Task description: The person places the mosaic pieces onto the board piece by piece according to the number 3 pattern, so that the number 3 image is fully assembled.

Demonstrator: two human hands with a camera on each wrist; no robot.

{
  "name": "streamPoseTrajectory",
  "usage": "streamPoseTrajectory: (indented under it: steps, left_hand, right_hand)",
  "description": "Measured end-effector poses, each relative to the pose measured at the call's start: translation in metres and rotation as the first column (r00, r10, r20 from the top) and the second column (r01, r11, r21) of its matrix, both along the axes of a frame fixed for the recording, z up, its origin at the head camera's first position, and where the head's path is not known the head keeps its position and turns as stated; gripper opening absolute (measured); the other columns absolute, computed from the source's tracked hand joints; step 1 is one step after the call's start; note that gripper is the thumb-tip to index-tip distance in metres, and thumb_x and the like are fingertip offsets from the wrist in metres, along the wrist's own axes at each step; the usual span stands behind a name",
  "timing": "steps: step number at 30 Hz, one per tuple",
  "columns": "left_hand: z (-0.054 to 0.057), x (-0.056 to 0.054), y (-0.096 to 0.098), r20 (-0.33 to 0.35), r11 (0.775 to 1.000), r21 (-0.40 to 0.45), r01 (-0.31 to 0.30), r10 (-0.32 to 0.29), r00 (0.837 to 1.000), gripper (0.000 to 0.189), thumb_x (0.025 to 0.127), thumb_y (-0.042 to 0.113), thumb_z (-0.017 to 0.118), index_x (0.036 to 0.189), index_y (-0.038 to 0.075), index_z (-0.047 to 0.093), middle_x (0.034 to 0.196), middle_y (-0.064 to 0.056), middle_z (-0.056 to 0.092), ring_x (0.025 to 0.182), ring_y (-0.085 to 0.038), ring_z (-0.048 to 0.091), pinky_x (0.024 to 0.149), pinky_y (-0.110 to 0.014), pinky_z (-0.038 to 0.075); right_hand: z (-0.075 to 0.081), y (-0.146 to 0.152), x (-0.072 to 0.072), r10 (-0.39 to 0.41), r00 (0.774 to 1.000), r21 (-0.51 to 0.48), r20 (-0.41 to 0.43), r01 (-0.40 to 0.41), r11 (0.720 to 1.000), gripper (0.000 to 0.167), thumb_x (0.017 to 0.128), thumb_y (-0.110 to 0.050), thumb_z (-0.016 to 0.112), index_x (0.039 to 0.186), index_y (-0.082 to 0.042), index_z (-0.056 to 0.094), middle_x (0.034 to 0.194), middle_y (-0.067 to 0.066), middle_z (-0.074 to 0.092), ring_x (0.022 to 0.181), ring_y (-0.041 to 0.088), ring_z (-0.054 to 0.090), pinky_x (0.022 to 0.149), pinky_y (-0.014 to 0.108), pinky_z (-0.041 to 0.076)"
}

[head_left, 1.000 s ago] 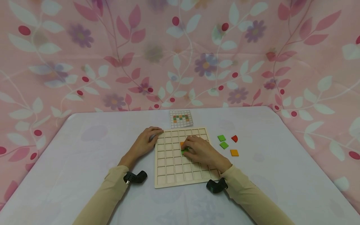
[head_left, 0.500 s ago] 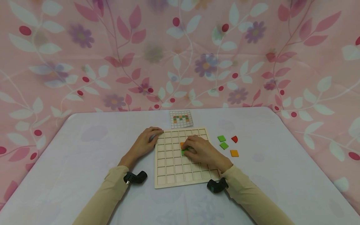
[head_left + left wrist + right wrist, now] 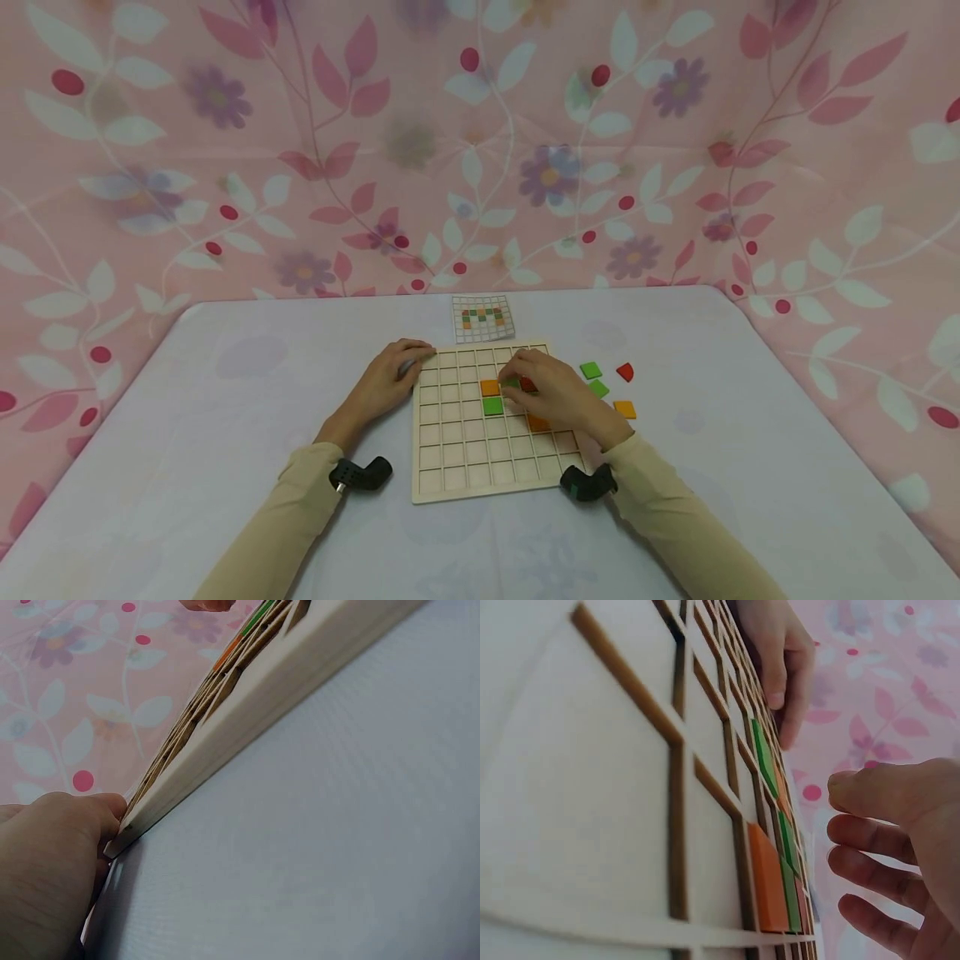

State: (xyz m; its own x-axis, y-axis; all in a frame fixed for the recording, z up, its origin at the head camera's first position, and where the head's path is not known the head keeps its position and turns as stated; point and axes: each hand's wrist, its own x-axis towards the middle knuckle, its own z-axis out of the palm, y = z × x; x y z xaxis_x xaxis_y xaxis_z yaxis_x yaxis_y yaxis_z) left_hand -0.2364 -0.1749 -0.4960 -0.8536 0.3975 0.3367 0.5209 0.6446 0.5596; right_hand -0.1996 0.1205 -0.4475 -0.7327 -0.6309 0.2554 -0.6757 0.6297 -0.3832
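A pale wooden grid board (image 3: 454, 454) lies on the table. At its far left corner my left hand (image 3: 390, 373) grips the edge, fingertips over the corner, also seen in the left wrist view. My right hand (image 3: 551, 390) hovers over the board with fingers spread and bent a little, holding nothing; the right wrist view shows air between fingers and board. Set in the cells are an orange square tile (image 3: 490, 387), a green square tile (image 3: 492, 407) and, partly hidden under the right hand, another orange tile (image 3: 538, 423), a red tile (image 3: 528, 384) and green ones (image 3: 787, 836).
Right of the board lie two loose green tiles (image 3: 591, 369), a red quarter-round tile (image 3: 626, 372) and an orange tile (image 3: 625, 409). Behind the board is a printed grid card (image 3: 483, 318) with coloured squares. A floral cloth (image 3: 450, 167) hangs at the back.
My right hand has let go of the green tile, which stays in its cell below the orange one, and has lifted back and to the right. The left hand has not moved.
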Motion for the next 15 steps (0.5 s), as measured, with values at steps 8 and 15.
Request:
streamPoseTrajectory:
  steps: [8, 15]
  left_hand:
    - [-0.001, 0.0, 0.0, -0.009, 1.0, 0.002, 0.008, -0.008, 1.0, 0.03, 0.094, 0.008, 0.056, 0.123, 0.008, 0.063, 0.126, -0.009, 0.058, 0.12, -0.029, 0.052, 0.101, -0.047, 0.042]
    - [-0.003, -0.001, 0.0, -0.037, 1.0, 0.011, 0.012, -0.012, 0.999, 0.03, 0.093, 0.006, 0.056, 0.122, 0.007, 0.063, 0.125, -0.009, 0.059, 0.118, -0.029, 0.052, 0.099, -0.048, 0.042]
  right_hand:
    - [0.005, 0.015, -0.009, -0.023, 0.999, -0.068, 0.032, 0.025, 0.997, 0.015, 0.09, -0.018, 0.065, 0.102, -0.01, 0.067, 0.1, -0.003, 0.062, 0.092, 0.014, 0.057, 0.076, 0.033, 0.053]
    - [0.013, 0.032, -0.014, -0.097, 0.989, -0.117, 0.112, 0.11, 0.987, 0.018, 0.09, -0.018, 0.065, 0.105, -0.007, 0.066, 0.103, 0.0, 0.062, 0.098, 0.018, 0.058, 0.087, 0.042, 0.05]
